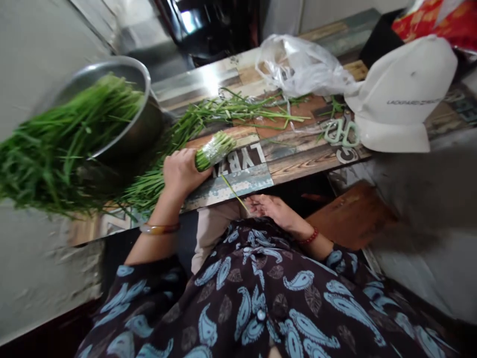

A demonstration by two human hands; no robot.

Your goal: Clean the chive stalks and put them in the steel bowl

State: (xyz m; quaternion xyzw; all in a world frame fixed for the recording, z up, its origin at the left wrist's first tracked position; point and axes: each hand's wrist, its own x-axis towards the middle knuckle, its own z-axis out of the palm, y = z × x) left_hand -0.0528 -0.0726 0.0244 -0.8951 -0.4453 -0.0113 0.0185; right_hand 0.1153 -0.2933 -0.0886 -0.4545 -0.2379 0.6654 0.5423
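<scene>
My left hand is wrapped round a bundle of green stalks, whose pale cut ends are bound with clear wrap and point right. The bundle rests low over the patterned table. My right hand is at the table's front edge, near my lap, its fingers closed on a single thin green stalk that slants up to the left. Loose green stalks lie across the table behind the bundle.
At the left, a metal pot holds a large heap of greens spilling over its rim. Green-handled scissors lie beside a white cap at the right. A crumpled clear plastic bag sits at the back.
</scene>
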